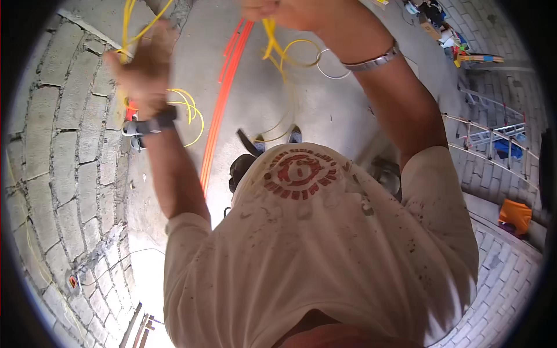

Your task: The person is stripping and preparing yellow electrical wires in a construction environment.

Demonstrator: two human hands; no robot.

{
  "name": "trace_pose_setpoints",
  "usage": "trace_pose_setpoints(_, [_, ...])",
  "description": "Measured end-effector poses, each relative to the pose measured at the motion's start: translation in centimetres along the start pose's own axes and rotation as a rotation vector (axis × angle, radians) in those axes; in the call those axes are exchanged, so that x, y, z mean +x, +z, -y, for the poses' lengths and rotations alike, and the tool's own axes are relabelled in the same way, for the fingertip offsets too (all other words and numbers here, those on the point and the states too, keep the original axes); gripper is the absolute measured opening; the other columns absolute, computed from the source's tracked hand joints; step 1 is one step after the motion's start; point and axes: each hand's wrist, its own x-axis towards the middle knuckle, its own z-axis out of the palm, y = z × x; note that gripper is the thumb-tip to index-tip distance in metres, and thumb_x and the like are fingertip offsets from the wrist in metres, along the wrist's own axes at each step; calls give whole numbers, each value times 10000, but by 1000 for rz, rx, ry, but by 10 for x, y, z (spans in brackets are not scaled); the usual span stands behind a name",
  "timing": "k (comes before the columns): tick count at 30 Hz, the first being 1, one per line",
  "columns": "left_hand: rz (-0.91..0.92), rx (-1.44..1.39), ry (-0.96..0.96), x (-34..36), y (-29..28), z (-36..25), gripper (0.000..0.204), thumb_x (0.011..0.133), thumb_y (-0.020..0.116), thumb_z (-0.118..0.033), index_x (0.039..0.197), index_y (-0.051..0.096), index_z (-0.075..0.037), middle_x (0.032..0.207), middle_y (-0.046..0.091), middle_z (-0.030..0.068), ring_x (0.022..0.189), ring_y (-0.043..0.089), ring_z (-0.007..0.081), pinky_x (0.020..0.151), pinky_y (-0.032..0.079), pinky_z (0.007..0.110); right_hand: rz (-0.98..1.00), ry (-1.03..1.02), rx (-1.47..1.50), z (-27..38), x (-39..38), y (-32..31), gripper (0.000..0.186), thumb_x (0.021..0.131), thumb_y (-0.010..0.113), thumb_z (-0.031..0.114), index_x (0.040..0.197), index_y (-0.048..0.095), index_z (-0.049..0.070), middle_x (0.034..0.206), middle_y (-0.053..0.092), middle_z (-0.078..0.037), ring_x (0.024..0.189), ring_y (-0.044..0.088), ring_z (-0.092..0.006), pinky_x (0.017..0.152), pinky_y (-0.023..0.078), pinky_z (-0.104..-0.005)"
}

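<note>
My left hand (145,66) is raised beside the grey block wall (64,156), fingers curled around a yellow cable (129,26) that runs up past the top edge. My right hand (284,10) is at the top edge, closed on a bunch of yellow cable (271,43) that hangs down in loops (299,52) toward the floor. A dark watch sits on my left wrist and a metal bracelet (374,60) on my right. My white shirt with a red round print fills the lower middle.
Orange conduits (223,95) lie along the concrete floor (325,110). More yellow cable loops (188,110) lie near the wall. A ladder (493,136) rests at the right, an orange object (515,216) below it, and assorted clutter (447,32) at the top right.
</note>
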Motion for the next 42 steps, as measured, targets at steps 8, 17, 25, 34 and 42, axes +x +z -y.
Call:
trace_pose_setpoints(8, [365, 270, 180, -64, 55, 99, 620, 954, 287, -519, 1306, 369, -15, 1236, 497, 103, 1115, 494, 229, 945, 368, 398, -123, 170, 372, -55, 50, 0, 360, 932, 419, 425, 709, 475, 148, 487, 355, 29, 350, 321, -136, 343, 296, -288])
trace_pose_setpoints(17, [371, 57, -27, -60, 58, 112, 520, 967, 302, -498, 941, 554, -45, 684, 521, 38, 622, 455, 136, 598, 370, 269, -37, 122, 528, -73, 61, -45, 326, 919, 441, 403, 711, 485, 156, 506, 376, 23, 409, 383, -144, 370, 323, -299])
trace_pose_setpoints(25, [342, -177, -274, -70, 72, 78, 409, 972, 348, -437, 727, 454, -127, 521, 278, -56, 461, 233, 83, 454, 214, 253, 139, 156, 690, -71, 85, -47, 299, 924, 441, 337, 705, 515, 147, 518, 400, 15, 449, 385, -151, 430, 354, -290])
trace_pose_setpoints(34, [355, -316, 120, -42, 69, -56, 327, 919, 419, -213, 606, 366, -130, 499, 288, -33, 461, 215, 100, 448, 216, 262, 190, 187, -666, -41, 6, 50, 640, 961, 251, 507, 867, 648, 14, 674, 649, -98, 680, 636, -161, 689, 507, -295])
trace_pose_setpoints(42, [278, -375, 535, -45, -10, -211, 310, 815, 387, -136, 523, 285, -161, 464, 215, -37, 417, 178, 106, 442, 200, 272, 230, 134, -661, -70, -52, 13, 442, 955, 452, 384, 714, 529, 22, 504, 444, -19, 461, 437, -121, 489, 401, -305])
